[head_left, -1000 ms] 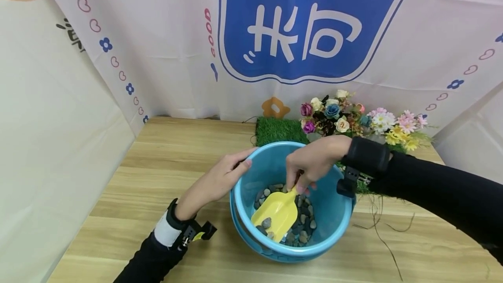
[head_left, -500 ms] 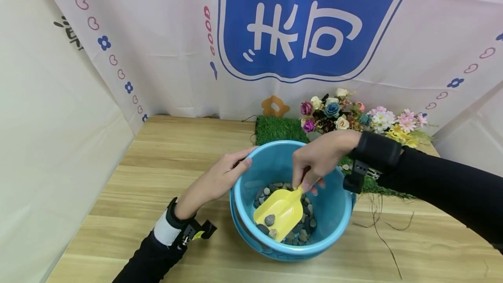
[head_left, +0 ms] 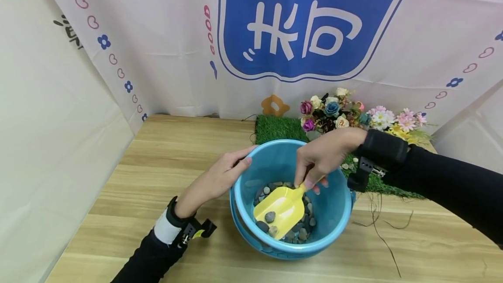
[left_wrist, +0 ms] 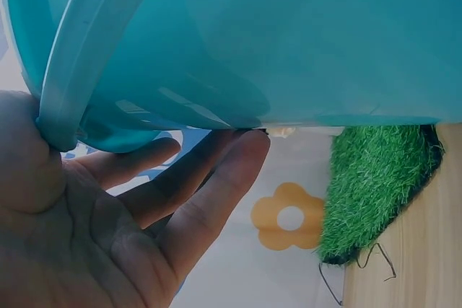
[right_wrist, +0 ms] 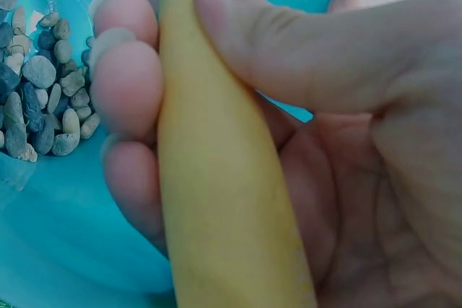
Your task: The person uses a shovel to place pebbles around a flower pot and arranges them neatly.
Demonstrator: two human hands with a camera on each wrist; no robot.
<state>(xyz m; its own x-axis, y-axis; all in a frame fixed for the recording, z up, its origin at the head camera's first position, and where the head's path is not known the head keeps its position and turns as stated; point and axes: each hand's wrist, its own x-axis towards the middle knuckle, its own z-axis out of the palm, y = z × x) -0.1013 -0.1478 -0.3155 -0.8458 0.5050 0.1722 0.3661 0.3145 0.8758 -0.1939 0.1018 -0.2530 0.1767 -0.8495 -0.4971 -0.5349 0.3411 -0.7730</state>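
Observation:
A blue bucket (head_left: 342,230) stands on the table, with grey and brown pebbles (head_left: 302,234) over its floor. My right hand (head_left: 320,158) reaches in over the rim and grips the handle of a yellow toy shovel (head_left: 288,206). In the right wrist view the fingers and thumb close round the yellow handle (right_wrist: 216,178). The shovel's blade slopes down to the left among the pebbles, with a grey stone (head_left: 270,217) on it. My left hand (head_left: 222,176) rests against the bucket's left rim, thumb at the edge. Its fairly straight fingers (left_wrist: 216,200) lie along the outer wall.
Behind the bucket lies green artificial turf (head_left: 280,129). Artificial flowers (head_left: 338,112) stand at the back right. Thin dark strands (head_left: 379,226) lie right of the bucket on the wooden table (head_left: 177,143). A printed cloth (head_left: 177,56) hangs behind.
My right hand has moved slightly right and up, drawing the shovel back with it. The stone on the blade has shifted slightly. My left hand stays at the bucket's rim.

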